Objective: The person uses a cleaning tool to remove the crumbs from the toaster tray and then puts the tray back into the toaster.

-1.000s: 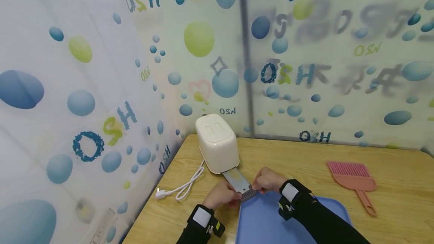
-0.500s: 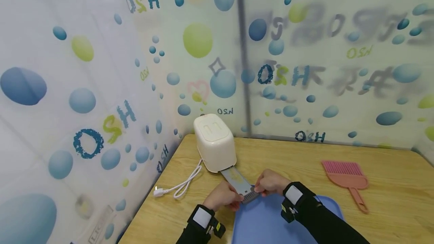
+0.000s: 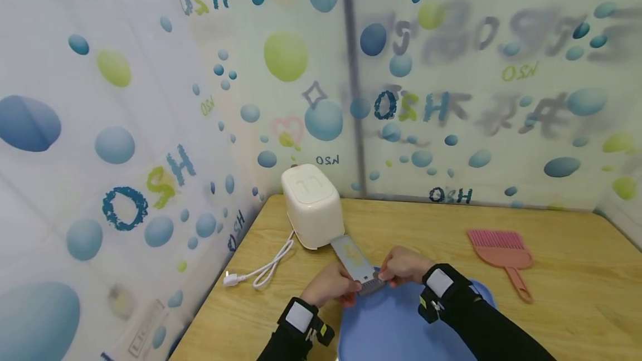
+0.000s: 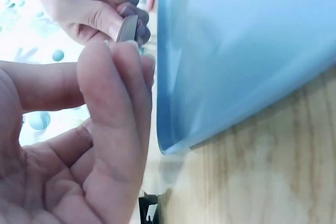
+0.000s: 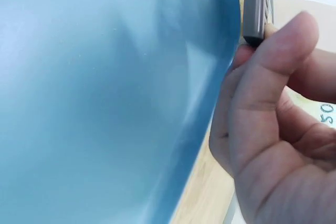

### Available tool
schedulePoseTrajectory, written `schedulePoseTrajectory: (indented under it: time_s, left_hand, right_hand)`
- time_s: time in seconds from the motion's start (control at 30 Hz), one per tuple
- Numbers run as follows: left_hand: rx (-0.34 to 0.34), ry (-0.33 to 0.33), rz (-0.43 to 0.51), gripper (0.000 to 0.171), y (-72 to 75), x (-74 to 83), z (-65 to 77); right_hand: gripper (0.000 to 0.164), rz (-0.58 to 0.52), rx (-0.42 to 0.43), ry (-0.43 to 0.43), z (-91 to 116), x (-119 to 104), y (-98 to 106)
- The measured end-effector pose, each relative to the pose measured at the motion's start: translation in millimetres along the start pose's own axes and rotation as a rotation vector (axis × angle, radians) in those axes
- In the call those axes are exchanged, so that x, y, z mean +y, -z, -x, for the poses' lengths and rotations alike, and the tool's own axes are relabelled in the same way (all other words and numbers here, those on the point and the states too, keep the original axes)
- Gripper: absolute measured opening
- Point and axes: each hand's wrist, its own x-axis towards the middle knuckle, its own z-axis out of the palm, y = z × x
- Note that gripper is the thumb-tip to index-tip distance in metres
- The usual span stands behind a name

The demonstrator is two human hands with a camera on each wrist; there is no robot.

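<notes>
2 grips on the gray tray: L hand pinches its near end at abt 6 o'clock, R hand at abt 4, fingers narrow on both. Far end meets base of toaster, approx 11 o'clock; can't tell if tip's inside. Blue tray approx 5 o'clock, brush 3, plug approx 9.

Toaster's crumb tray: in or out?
The crumb tray is mostly or fully out: its length shows beyond the toaster; which, I cannot tell.

Left hand and right hand near each other — both apparently in a pinch
</notes>
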Motion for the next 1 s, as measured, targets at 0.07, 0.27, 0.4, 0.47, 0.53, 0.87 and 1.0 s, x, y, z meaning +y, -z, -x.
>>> schedulePoseTrajectory:
  time_s: [0.07, 0.27, 0.4, 0.47, 0.53, 0.87, 1.0]
  left_hand:
    - [0.0, -0.02, 0.006, 0.013, 0.5, 3.0, -3.5]
    - [0.031, -0.021, 0.038, 0.012, 0.1, 8.8, -15.5]
    - [0.071, -0.058, 0.087, 0.009, 0.6, 12.0, -24.2]
    - [0.088, -0.082, 0.109, 0.009, 1.2, 15.7, -28.1]
    - [0.101, -0.1, 0.124, 0.01, 1.6, 20.3, -31.7]
    - [0.189, -0.15, 0.127, 0.016, -2.9, 33.7, -45.4]
    - [0.206, -0.156, 0.141, 0.015, -5.1, 36.5, -50.0]
  right_hand:
    - [0.004, -0.007, -0.007, 0.004, 1.1, -1.1, 4.7]
    - [0.006, -0.044, 0.014, 0.005, 5.0, -4.5, 16.4]
    - [0.011, -0.088, 0.04, 0.02, 4.9, -6.4, 22.4]
    - [0.014, -0.116, 0.056, 0.032, 4.7, -7.6, 25.5]
    - [0.016, -0.14, 0.078, 0.043, 5.5, -8.9, 28.8]
    - [0.022, -0.284, 0.183, 0.075, 14.6, -15.6, 39.9]
    - [0.024, -0.35, 0.22, 0.075, 18.9, -17.0, 41.0]
